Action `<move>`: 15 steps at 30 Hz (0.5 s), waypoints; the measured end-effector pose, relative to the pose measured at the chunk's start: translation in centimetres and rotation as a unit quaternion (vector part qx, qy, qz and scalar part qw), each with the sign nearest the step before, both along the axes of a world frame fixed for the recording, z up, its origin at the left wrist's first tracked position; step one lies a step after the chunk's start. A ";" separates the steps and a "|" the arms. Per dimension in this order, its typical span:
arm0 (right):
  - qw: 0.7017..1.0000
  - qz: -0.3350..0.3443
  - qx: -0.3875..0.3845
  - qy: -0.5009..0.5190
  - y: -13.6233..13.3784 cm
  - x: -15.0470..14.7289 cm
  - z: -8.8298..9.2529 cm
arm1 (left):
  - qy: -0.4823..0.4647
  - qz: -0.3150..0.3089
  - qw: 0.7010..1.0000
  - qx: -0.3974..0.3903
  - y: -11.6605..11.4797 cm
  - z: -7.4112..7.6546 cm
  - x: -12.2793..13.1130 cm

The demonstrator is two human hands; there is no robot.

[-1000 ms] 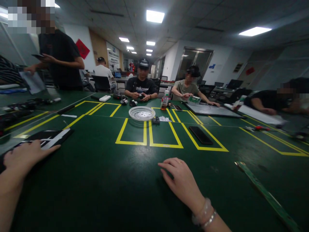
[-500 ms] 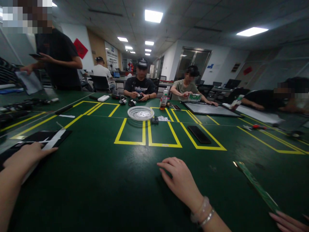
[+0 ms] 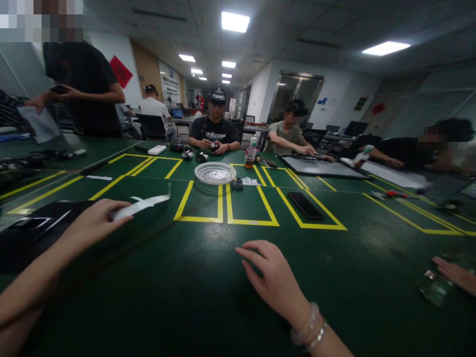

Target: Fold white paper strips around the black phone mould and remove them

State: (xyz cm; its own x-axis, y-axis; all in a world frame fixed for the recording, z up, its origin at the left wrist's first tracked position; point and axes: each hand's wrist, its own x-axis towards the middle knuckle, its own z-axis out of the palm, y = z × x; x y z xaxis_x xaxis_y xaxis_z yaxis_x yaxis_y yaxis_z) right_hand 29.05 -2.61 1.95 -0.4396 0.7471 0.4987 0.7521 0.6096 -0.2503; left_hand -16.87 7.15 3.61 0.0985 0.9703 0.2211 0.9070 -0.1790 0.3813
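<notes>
On the near left of the green counter, the left hand is pinching the end of a white strip. The strip is pointing toward the yellow tape boxes and is possibly joined to the dark panel lying beside the wrist, though blur is hiding the join. Near the middle, the right hand is resting released on the bare surface, fingers spread and grasping nothing, while 1 other person's hand is lying just beside a small green board at the right edge.
</notes>
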 end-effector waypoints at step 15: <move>0.986 0.083 -0.135 -0.049 -0.9 -1.4 0.7 | -0.113 -0.356 0.926 -0.057 -6.8 -1.2 15.0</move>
State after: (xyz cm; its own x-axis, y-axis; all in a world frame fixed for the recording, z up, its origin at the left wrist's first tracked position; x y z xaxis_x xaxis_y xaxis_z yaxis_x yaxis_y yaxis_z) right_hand 27.67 -3.47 2.64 -0.6022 0.7611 0.2411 0.6766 0.6468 -0.3518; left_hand -1.92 0.35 2.37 0.6865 0.6951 0.2135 0.4689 -0.6476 0.6006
